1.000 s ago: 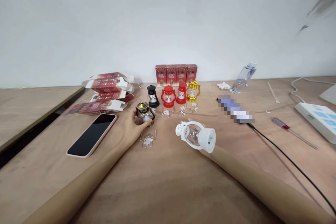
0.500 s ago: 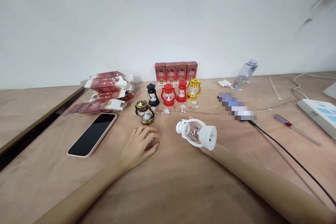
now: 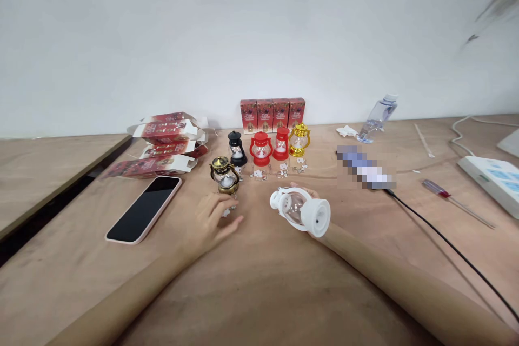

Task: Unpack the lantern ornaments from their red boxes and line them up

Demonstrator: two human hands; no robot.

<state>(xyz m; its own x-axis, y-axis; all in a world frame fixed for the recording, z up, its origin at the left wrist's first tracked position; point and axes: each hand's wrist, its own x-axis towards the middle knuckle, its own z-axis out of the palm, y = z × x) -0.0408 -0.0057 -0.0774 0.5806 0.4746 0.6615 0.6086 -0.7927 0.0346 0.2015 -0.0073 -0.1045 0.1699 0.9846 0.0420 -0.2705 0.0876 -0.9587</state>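
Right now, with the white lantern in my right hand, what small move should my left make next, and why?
Perhaps pinch up one of the small parts: your left hand is right by them, thumb and fingers apart, while your right hand holds the white lantern, base toward you.

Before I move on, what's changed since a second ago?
The left hand has let go of the bronze lantern, now standing upright, and come nearer the wearer, by the small loose parts. The right hand still holds the white lantern tilted; the red boxes stayed put.
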